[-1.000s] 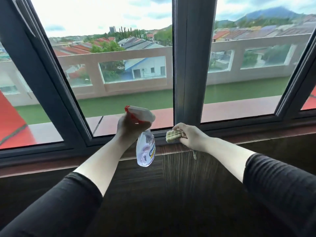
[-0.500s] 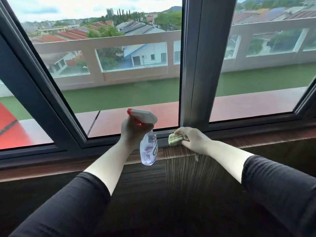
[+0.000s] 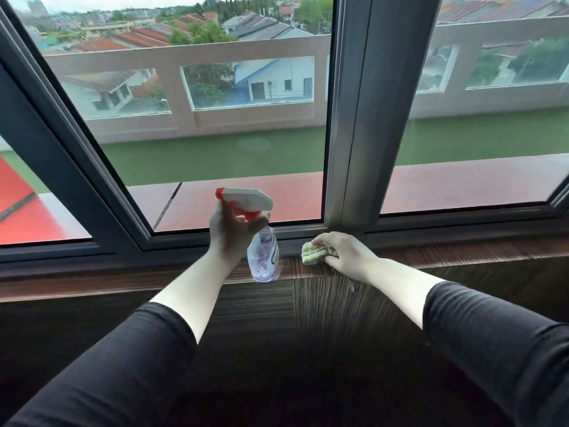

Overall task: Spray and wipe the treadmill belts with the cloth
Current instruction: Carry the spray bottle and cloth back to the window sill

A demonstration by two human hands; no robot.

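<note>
My left hand (image 3: 231, 232) grips the neck of a clear spray bottle (image 3: 264, 257) with a white and red trigger head, and the bottle's base hangs just above the wooden window sill (image 3: 462, 252). My right hand (image 3: 341, 251) holds a bunched yellow-green cloth (image 3: 312, 253) down on the sill, at the foot of the grey window post. No treadmill is in view.
A dark-framed window fills the upper view, with a thick grey post (image 3: 366, 118) in the middle and a slanted frame bar (image 3: 77, 155) at left. Dark wood panelling (image 3: 277, 318) runs below the sill. Outside lie a terrace, a parapet and rooftops.
The view has tilted down and drawn closer to the sill. Both hands have sunk toward the sill; the cloth now rests on it and the bottle's base is close above it.
</note>
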